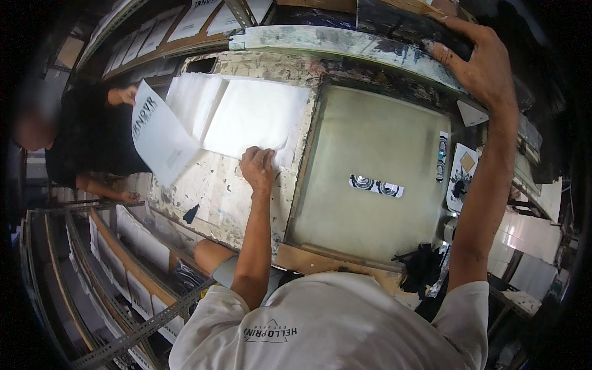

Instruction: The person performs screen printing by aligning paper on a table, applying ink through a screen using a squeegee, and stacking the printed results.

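Observation:
My left hand [258, 168] reaches to the near right corner of a stack of white sheets [250, 117], its fingers curled together on the edge of the top sheet. Far off to the right, my right hand [484, 58] is raised with thumb and fingers around a dark, ink-stained frame [401, 24]. Part of that frame is cut off at the top of the view. Between my arms lies a greenish glass-like panel [364, 148], with a small black-and-white sticker [376, 185] on it.
At the left, a co-worker's hand [126, 95] lifts a white printed sheet [161, 135] off the paint-worn table [225, 197]. Metal racks with printed sheets stand lower left [135, 271] and upper left [166, 34]. Black rags [422, 268] lie by the panel's near right corner.

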Tool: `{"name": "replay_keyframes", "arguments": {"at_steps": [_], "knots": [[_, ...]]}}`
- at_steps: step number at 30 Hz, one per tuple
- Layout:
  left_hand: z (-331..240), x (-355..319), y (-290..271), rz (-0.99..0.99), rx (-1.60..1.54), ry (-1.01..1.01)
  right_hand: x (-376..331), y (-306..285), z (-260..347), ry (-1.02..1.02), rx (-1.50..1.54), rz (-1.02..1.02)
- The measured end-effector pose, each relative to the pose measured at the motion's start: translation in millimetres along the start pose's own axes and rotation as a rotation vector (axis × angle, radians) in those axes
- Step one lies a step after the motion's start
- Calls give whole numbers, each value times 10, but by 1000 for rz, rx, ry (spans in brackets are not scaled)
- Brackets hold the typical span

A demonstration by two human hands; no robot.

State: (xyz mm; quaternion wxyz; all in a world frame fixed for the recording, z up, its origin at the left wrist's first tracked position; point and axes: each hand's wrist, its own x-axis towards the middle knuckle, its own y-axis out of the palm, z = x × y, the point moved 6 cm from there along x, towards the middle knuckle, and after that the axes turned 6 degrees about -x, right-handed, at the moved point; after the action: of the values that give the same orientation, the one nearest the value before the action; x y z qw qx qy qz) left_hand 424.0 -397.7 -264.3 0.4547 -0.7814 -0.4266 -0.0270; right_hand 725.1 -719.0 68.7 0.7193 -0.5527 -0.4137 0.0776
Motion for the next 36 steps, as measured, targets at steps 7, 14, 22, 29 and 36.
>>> {"name": "replay_keyframes", "arguments": {"at_steps": [7, 14, 22, 29, 36], "knots": [[-579, 490, -259, -142, -177, 98, 7, 29, -126, 11, 32, -1], [-1467, -22, 245, 459, -140, 241, 18, 21, -79, -3, 47, -17], [-1668, -322, 1270, 667, -53, 440, 35, -171, 357, 15, 66, -29], [-2395, -293, 2029, 732, -150, 569, 164, -196, 212, -29, 124, 52], [-2692, -623, 2068, 724, -209, 618, 213, -168, 167, 8, 260, 114]]}}
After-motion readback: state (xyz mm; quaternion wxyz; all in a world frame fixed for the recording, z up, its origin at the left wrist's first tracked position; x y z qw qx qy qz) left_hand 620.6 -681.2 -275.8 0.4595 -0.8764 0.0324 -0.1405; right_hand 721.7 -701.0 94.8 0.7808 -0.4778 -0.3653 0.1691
